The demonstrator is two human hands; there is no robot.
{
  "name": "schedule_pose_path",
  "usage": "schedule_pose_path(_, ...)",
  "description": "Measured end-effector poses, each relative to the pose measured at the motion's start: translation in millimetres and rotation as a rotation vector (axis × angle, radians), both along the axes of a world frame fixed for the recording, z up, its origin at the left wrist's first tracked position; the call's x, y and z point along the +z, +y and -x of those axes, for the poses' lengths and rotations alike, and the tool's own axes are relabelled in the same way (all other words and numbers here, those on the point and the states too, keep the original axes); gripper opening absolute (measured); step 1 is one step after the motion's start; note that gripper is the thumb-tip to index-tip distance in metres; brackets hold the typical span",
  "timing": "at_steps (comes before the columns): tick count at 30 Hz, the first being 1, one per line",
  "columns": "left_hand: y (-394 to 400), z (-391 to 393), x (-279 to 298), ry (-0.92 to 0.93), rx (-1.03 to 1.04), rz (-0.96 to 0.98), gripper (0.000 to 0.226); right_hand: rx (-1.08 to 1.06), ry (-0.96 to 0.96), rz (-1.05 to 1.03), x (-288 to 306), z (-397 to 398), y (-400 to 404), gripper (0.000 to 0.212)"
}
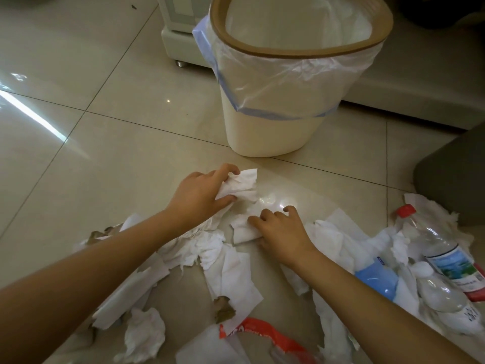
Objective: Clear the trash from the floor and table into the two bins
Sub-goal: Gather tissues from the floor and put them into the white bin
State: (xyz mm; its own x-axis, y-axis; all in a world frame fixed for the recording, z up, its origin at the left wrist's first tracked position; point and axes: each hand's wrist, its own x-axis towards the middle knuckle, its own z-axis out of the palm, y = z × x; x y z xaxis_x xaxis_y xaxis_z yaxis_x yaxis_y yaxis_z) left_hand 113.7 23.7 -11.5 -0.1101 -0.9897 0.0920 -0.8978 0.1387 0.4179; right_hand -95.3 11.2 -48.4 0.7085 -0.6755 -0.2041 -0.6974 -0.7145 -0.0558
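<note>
Cream plastic bin with clear liner (nothing visible inside), left hand gripping crumpled white tissue, right hand clutching another white tissue on the tiled floor.

Both bare forearms stretched forward and down, converging. Left hand knuckles up, fingers and thumb curled in a pinch. Right hand just beside it, lower, palm down, fingers bent, tips pressing.
</note>
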Motion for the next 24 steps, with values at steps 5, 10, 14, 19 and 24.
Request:
schedule_pose_path(5,0.3,2.3,18.4,-0.097,-0.022,0.149,0.04,-0.057,-0.159,0.111,30.4,14.3,-12.1,0.025)
schedule_pose_path(10,-3.2,4.1,54.3,-0.266,-0.118,0.417,0.037,-0.108,-0.344,0.263,78.8,32.8,-21.8,0.015)
schedule_pose_path(14,-9.3,7.4,93.0,-0.367,-0.262,0.644,0.031,-0.128,-0.426,0.37,122.4,48.3,-26.0,0.011)
schedule_pose_path(19,-22.3,9.7,143.6,-0.371,-0.277,0.796,0.027,-0.108,-0.512,0.47,172.1,60.2,-38.3,0.019)
schedule_pose_path(24,-47.3,7.7,180.1,-0.368,-0.256,0.85,0.026,-0.097,-0.581,0.602,218.8,51.3,-58.6,0.019)
